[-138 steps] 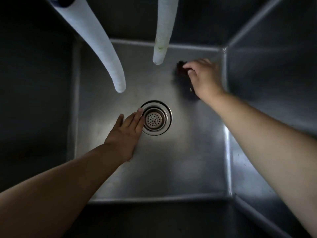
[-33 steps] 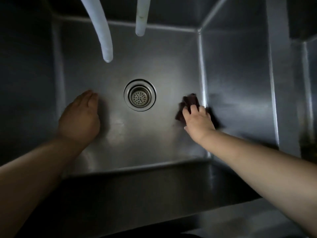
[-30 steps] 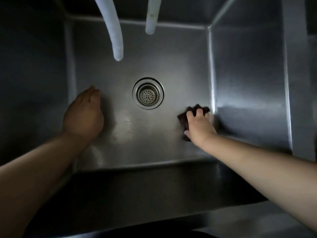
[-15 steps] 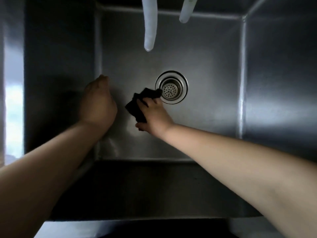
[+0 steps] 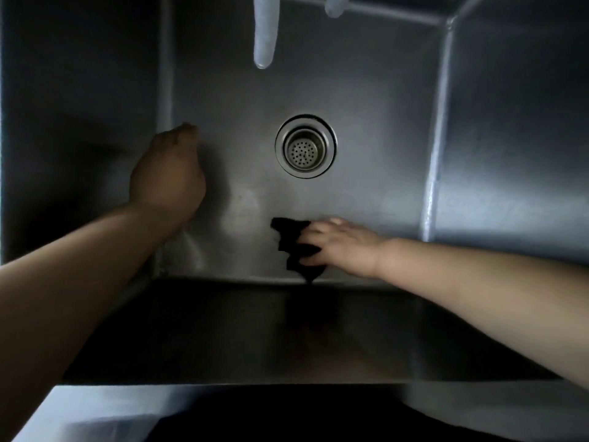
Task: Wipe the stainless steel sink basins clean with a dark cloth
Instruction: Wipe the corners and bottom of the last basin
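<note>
Two hands were in the sink basin (image 5: 366,100): the right hand (image 5: 342,245) pressed its fingers on the dark cloth (image 5: 294,245) at the near floor edge, below the drain (image 5: 305,146). Unwiped floor lay leftward, toward the left hand (image 5: 167,173), loosely curled and holding nothing.

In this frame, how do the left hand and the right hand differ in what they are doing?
The right hand presses a dark cloth on the basin floor; the left hand holds nothing. The right hand lies near the front wall, the left hand by the left wall. Both are inside the same basin.
</note>
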Available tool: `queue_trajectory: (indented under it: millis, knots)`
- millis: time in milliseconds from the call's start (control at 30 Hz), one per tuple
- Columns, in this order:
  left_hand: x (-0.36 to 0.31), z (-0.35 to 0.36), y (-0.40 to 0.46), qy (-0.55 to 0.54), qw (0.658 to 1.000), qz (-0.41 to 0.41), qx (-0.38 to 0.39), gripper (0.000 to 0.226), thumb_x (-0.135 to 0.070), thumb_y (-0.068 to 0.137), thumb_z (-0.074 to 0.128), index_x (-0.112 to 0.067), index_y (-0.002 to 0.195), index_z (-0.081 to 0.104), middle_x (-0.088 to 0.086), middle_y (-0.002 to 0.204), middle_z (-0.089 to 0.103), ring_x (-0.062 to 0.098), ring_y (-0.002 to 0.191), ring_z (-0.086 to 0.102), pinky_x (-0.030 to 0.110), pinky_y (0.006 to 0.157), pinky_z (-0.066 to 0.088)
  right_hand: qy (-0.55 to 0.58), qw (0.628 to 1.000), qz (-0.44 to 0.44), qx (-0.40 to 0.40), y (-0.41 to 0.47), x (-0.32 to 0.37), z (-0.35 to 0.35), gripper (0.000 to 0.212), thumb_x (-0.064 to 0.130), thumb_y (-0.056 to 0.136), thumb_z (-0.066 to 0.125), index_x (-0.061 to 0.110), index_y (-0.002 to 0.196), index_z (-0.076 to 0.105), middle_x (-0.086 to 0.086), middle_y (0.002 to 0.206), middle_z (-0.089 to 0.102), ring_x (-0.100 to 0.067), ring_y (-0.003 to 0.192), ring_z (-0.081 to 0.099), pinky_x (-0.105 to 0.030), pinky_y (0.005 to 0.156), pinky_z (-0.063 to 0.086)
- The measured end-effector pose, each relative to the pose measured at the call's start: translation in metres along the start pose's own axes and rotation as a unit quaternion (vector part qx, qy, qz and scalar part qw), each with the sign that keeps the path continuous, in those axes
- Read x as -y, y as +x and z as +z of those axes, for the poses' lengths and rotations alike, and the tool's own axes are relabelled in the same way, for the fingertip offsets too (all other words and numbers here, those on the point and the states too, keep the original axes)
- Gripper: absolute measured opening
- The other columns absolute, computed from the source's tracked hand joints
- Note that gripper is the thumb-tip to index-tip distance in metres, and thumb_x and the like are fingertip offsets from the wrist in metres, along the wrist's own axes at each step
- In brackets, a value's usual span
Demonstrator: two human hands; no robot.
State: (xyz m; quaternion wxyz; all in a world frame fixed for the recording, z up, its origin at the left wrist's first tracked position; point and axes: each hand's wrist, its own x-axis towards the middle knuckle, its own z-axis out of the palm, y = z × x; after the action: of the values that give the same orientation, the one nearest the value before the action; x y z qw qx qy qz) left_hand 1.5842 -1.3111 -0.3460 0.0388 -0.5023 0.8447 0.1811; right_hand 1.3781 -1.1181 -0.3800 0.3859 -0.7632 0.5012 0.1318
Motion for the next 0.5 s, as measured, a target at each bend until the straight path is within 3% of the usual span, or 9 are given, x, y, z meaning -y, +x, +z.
queue_trajectory:
  millis: [167, 267, 400, 500]
  knots:
    - [-0.021, 0.008, -0.002, -0.010, 0.999, 0.002, 0.031, 0.047, -0.003, 0.085, 0.049, -0.007, 0.132, 0.045, 0.025, 0.128, 0.050, 0.042, 0.115, 0.048, 0.051, 0.090, 0.044, -0.045, 0.986, 0.157, 0.033, -0.065, -0.037, -0.018, 0.023, 0.020, 0.090, 0.049, 0.025, 0.112, 0.057, -0.007, 0.124, 0.038, -0.026, 0.113, 0.032, -0.036, 0.085, 0.036]
    - [-0.033, 0.011, -0.002, -0.024, 0.999, 0.000, 0.046, 0.049, -0.001, 0.086, 0.049, -0.008, 0.134, 0.043, 0.025, 0.129, 0.048, 0.041, 0.116, 0.047, 0.049, 0.091, 0.043, -0.078, 0.969, 0.217, 0.086, -0.083, -0.040, -0.015, 0.029, 0.005, 0.085, 0.050, 0.021, 0.109, 0.053, -0.008, 0.114, 0.036, -0.029, 0.107, 0.037, -0.034, 0.069, 0.037]
    - [-0.041, 0.010, -0.001, -0.034, 0.998, 0.032, 0.051, 0.050, 0.001, 0.085, 0.049, -0.005, 0.135, 0.043, 0.026, 0.129, 0.048, 0.041, 0.117, 0.046, 0.049, 0.088, 0.044, -0.015, 0.951, 0.296, 0.092, -0.089, -0.036, -0.002, 0.038, -0.002, 0.082, 0.050, 0.016, 0.116, 0.049, -0.012, 0.121, 0.037, -0.033, 0.108, 0.040, -0.034, 0.072, 0.037]
    - [-0.041, 0.011, 0.000, -0.038, 0.996, 0.047, 0.058, 0.052, 0.002, 0.086, 0.048, -0.003, 0.137, 0.042, 0.025, 0.133, 0.047, 0.040, 0.122, 0.043, 0.048, 0.093, 0.042, 0.074, 0.936, 0.330, 0.096, -0.088, -0.026, 0.010, 0.037, 0.004, 0.082, 0.057, 0.015, 0.115, 0.045, -0.013, 0.124, 0.038, -0.037, 0.112, 0.043, -0.037, 0.085, 0.041]
